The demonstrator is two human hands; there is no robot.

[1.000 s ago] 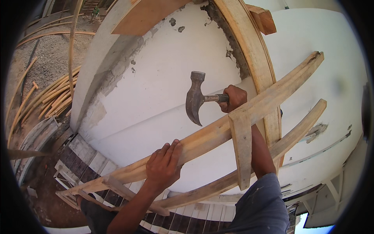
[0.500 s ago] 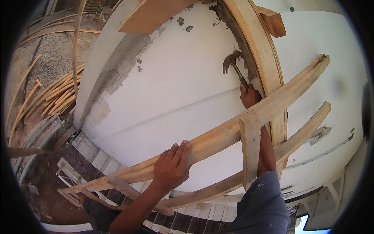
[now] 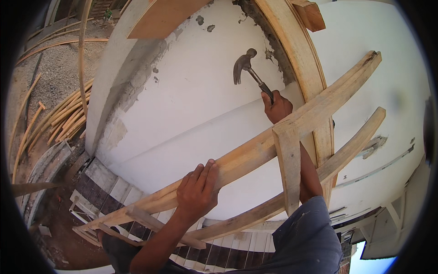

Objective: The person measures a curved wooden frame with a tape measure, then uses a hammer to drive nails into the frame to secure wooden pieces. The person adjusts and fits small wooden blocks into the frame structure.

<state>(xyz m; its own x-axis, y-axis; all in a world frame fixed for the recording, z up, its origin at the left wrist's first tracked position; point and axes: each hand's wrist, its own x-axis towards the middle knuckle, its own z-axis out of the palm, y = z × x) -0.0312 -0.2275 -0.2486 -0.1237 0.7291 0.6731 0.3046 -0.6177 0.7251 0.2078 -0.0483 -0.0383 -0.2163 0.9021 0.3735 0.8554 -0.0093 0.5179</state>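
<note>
My right hand (image 3: 279,108) grips the dark handle of a claw hammer (image 3: 256,76), reaching past the upper rail of a wooden ladder (image 3: 248,157). The hammer's metal head is up and to the left of the hand, apart from the edging, in front of a white wall (image 3: 200,105). My left hand (image 3: 197,192) is closed over the same rail lower down, its fingers lying across the wood. Beside the hammer runs a long wooden board (image 3: 299,50), set along a rough, chipped cement edge (image 3: 284,59) of the wall.
A flat wooden panel (image 3: 169,16) juts out at the top, and a timber block (image 3: 310,16) sticks out behind the board. Far below on the left lie a bundle of poles (image 3: 68,112), gravel (image 3: 66,59) and a striped tiled surface (image 3: 102,176).
My right hand has drawn the hammer left and up, away from the chipped cement edge beside the board. The left hand stays on the ladder rail while the view shifts slightly.
</note>
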